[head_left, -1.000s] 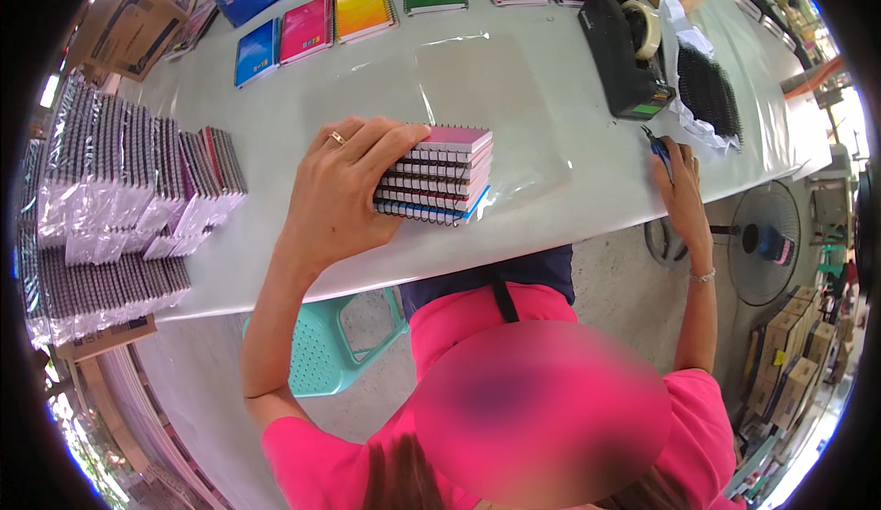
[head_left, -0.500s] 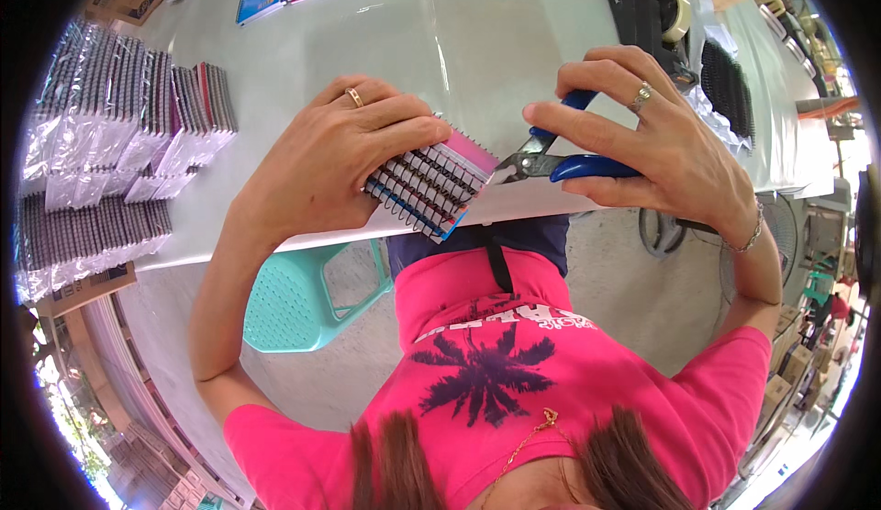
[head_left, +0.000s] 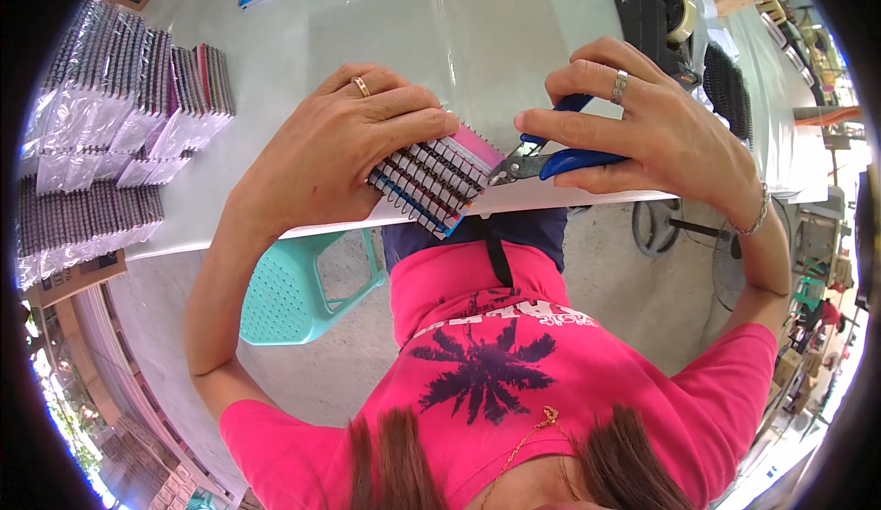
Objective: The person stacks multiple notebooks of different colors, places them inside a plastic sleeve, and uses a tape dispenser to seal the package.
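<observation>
At the left of the frame, plastic-wrapped spiral notebooks (head_left: 110,116) stand in piles on the pale table (head_left: 266,65). A turquoise stool (head_left: 289,299) shows at lower left of centre. The left hand (head_left: 335,152) grasps a stack of small spiral notebooks (head_left: 433,180) at the centre, coils facing the viewer, tilted. Blue-handled pliers (head_left: 587,160) point at the stack's right end; contact is unclear. The right hand (head_left: 656,129) grips their handles. A black tape dispenser (head_left: 640,5) sits at upper right.
</observation>
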### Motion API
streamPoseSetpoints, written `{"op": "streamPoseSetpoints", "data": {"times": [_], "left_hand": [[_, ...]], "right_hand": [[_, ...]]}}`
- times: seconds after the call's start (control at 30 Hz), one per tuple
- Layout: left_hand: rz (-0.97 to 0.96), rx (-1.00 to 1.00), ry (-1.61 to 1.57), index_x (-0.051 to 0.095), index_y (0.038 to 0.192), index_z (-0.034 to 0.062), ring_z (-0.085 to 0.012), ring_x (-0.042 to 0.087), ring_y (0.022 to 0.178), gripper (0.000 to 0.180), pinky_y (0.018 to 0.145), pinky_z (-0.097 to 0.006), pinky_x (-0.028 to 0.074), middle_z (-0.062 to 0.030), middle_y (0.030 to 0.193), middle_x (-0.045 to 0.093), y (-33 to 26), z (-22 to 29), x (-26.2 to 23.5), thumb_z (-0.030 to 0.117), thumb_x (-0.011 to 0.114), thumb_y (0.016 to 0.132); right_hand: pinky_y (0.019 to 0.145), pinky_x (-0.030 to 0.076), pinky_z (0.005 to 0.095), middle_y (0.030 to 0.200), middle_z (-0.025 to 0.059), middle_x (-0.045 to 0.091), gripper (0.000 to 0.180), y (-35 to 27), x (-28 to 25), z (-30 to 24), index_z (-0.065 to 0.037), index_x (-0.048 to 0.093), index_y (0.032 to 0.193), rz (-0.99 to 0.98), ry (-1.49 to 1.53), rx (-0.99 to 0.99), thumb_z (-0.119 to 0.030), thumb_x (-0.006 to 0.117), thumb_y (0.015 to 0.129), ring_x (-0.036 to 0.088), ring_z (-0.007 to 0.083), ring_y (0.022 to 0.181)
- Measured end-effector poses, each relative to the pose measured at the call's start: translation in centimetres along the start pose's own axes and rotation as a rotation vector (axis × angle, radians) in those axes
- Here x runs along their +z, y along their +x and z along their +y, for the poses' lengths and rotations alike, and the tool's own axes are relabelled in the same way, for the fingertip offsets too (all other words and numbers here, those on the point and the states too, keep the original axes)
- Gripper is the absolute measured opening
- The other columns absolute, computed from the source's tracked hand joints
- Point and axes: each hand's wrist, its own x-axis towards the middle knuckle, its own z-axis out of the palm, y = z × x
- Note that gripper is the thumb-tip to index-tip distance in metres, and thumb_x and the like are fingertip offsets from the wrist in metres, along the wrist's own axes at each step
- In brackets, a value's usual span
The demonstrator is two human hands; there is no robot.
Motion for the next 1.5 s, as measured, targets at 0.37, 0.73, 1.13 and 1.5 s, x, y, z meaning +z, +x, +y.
{"op": "streamPoseSetpoints", "data": {"times": [0.37, 0.73, 1.13, 1.5], "left_hand": [[0.002, 0.001, -0.011, 0.064, 0.110, 0.0119, -0.0282, 0.058, 0.104, 0.057, 0.095, -0.040, 0.043, -0.0058, 0.107, 0.065, -0.3, 0.0, -0.2, 0.008, 0.074, 0.054], [-0.030, 0.046, 0.002, 0.064, 0.109, 0.0113, -0.0271, 0.058, 0.104, 0.055, 0.095, -0.039, 0.043, -0.0040, 0.106, 0.065, 0.6, 0.4, -0.1, 0.008, 0.073, 0.055], [0.214, -0.218, -0.232, 0.063, 0.110, 0.0090, -0.0253, 0.061, 0.100, 0.058, 0.088, -0.036, 0.046, -0.0070, 0.103, 0.065, -1.5, -1.5, 0.1, 0.001, 0.073, 0.054], [0.760, -0.579, -1.942, 0.047, 0.133, 0.0023, -0.0304, 0.055, 0.118, 0.067, 0.105, -0.047, 0.041, -0.0151, 0.129, 0.057, -5.6, -4.3, 7.4, 0.022, 0.077, 0.076]], "right_hand": [[0.074, 0.048, 0.0373, 0.095, 0.0096, 0.060, 0.041, 1.1, -1.5, 0.7, -0.005, 0.067, 0.110, -0.196, 0.175, 0.021, -0.024, 0.075, 0.074, 0.057, 0.0276, 0.090], [0.047, 0.040, 0.0214, 0.059, 0.0019, 0.058, 0.047, 7.2, -5.4, 0.8, 0.003, 0.062, 0.075, -0.977, 0.642, 0.639, -0.036, 0.051, 0.098, 0.057, 0.0066, 0.054], [0.079, 0.045, 0.0387, 0.092, 0.0179, 0.062, 0.038, -8.0, -0.9, 3.9, 0.000, 0.058, 0.103, -0.433, 0.208, 0.883, -0.037, 0.051, 0.096, 0.059, 0.0330, 0.088], [0.103, 0.032, 0.0437, 0.124, 0.0142, 0.051, 0.033, -10.8, 6.1, 1.9, -0.008, 0.059, 0.118, 0.093, -0.114, 1.058, -0.018, 0.064, 0.087, 0.045, 0.0339, 0.120]]}}
